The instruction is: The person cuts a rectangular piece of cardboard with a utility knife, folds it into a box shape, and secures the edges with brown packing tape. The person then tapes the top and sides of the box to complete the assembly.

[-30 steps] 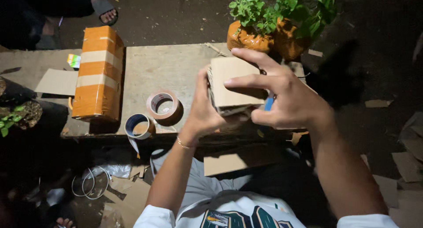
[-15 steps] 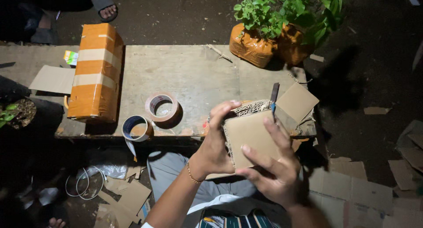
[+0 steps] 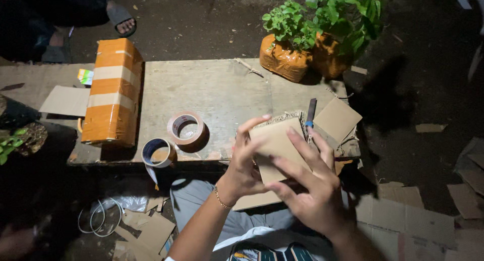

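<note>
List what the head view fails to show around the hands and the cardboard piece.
- Cardboard piece: its lower part is covered by the right hand and the left hand, both motion-blurred.
- Dark blue tool: its lower end is hidden behind the cardboard.
- Person at top left: only a sandalled foot shows; the frame edge and darkness hide the rest.
- Ground at left: too dark to make out.
</note>
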